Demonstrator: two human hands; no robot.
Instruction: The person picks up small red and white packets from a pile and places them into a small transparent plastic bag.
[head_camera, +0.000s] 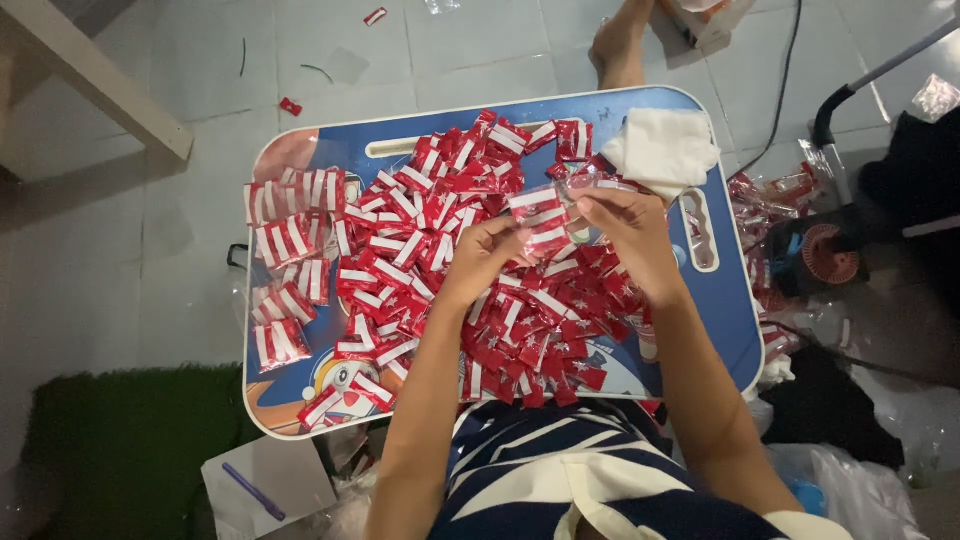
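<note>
A blue lap table (722, 310) carries a heap of small red-and-white sachets (440, 250). Filled clear bags of sachets (285, 240) lie in rows along its left side. Over the middle of the heap, my left hand (482, 255) and my right hand (625, 232) together hold a clear plastic bag of sachets (545, 215). Both hands pinch the bag from opposite sides, a little above the pile.
A white cloth (662, 148) lies on the table's far right corner. More packed bags (775, 195) sit on the floor to the right, beside a small fan (828, 255). Green mat (130, 440) and paper with a pen (255, 490) lie at lower left. A wooden leg (95, 80) stands at upper left.
</note>
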